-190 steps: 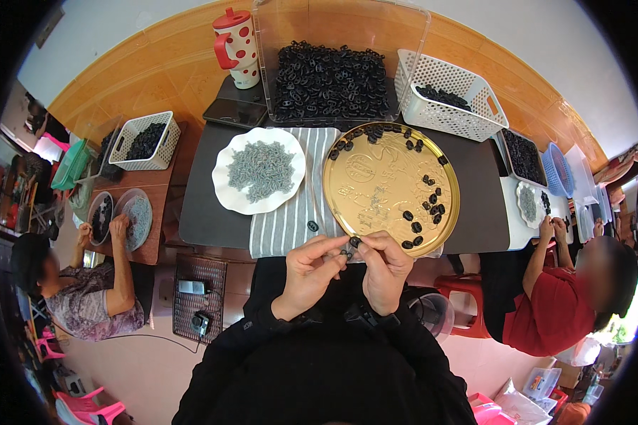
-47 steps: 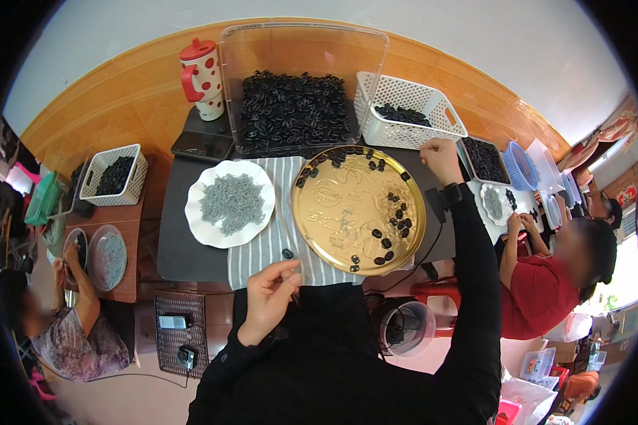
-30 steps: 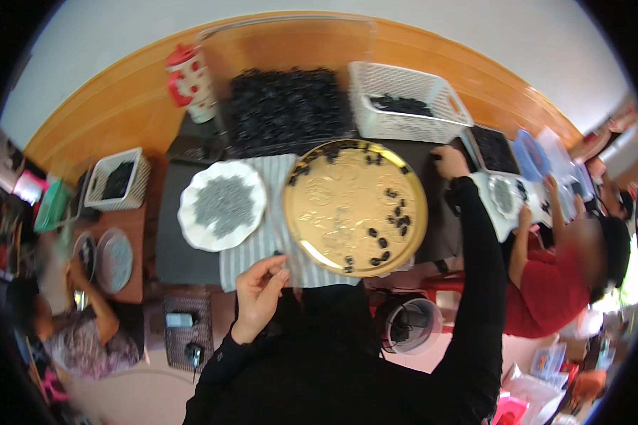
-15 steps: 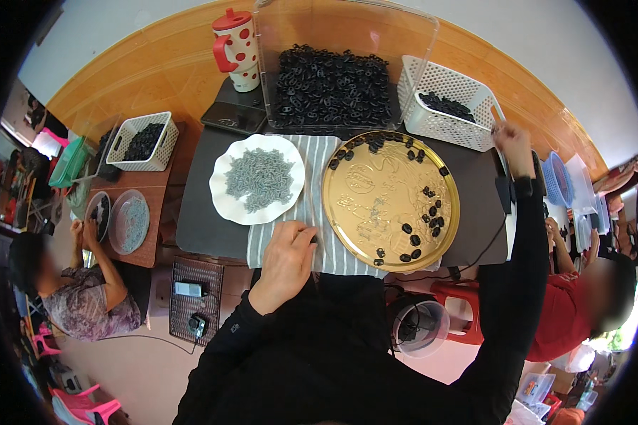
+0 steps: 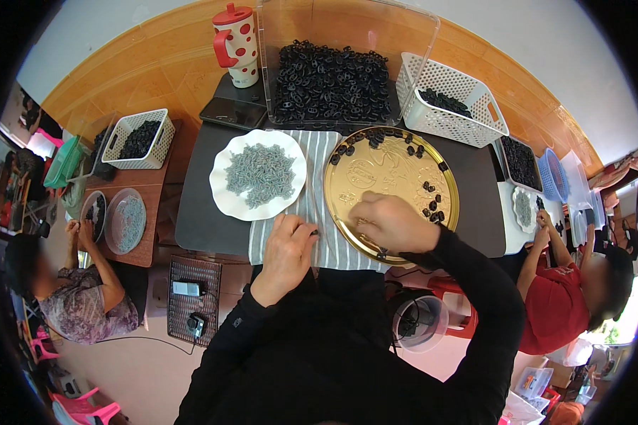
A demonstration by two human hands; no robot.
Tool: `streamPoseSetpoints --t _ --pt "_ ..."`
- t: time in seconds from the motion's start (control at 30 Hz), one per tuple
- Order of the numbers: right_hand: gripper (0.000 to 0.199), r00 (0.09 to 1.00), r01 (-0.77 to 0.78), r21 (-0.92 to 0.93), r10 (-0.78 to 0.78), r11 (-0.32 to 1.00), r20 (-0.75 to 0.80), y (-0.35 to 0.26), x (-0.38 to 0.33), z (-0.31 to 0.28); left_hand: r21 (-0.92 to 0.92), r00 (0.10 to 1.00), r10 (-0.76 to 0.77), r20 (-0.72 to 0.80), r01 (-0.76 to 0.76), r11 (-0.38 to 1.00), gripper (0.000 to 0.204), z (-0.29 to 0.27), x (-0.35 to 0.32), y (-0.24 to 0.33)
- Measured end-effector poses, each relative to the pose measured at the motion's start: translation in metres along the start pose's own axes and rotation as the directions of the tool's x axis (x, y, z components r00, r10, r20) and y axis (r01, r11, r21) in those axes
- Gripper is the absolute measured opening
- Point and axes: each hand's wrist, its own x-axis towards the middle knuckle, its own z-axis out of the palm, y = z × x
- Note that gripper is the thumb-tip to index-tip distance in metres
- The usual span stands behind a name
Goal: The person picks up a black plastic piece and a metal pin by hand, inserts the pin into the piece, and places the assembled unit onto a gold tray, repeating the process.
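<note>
My left hand (image 5: 288, 251) rests on the grey striped cloth (image 5: 259, 244), its fingers curled in a pinch with a small black piece (image 5: 315, 232) at the tips. My right hand (image 5: 395, 224) is over the near half of the round gold tray (image 5: 354, 191), fingers bent down and drawn together; what they hold, if anything, is hidden. Several black oval pieces (image 5: 431, 205) lie along the tray's right side and far rim. To the left, a white wavy-edged plate (image 5: 223, 200) holds a heap of small grey screws (image 5: 261, 176).
Behind stand a clear bin (image 5: 262, 71) of black pieces, a white perforated basket (image 5: 468, 134) and a red-dotted tumbler (image 5: 242, 57). A phone (image 5: 232, 113) lies beside the bin. Co-workers sit left (image 5: 85, 297) and right (image 5: 560, 308). A bucket (image 5: 422, 329) stands below the table.
My right hand has come from the white basket at the far right to the near part of the gold tray. My left hand has stayed almost in place.
</note>
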Motion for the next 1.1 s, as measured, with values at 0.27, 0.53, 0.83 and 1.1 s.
streamPoseSetpoints --t 0.27,0.53,0.83,1.1 --pt "0.009 0.999 0.017 -0.229 -0.025 0.973 -0.032 0.003 0.030 0.033 0.054 1.000 0.022 -0.004 -0.022 0.998 0.023 0.004 0.001 0.003" --pt "0.012 0.990 -0.008 -0.317 0.051 0.948 0.129 0.000 0.020 0.030 0.066 0.986 0.030 -0.165 -0.020 0.998 0.021 -0.026 0.003 0.002" --pt "0.009 0.990 -0.040 -0.002 0.039 0.999 -0.139 0.024 0.000 0.029 0.047 0.988 0.006 -0.157 0.001 0.999 0.015 -0.028 0.014 0.011" --pt "0.005 0.988 -0.066 -0.036 0.060 0.997 -0.145 0.034 -0.033 -0.010 -0.073 0.997 0.070 0.030 -0.067 0.995 0.016 -0.001 0.005 0.031"
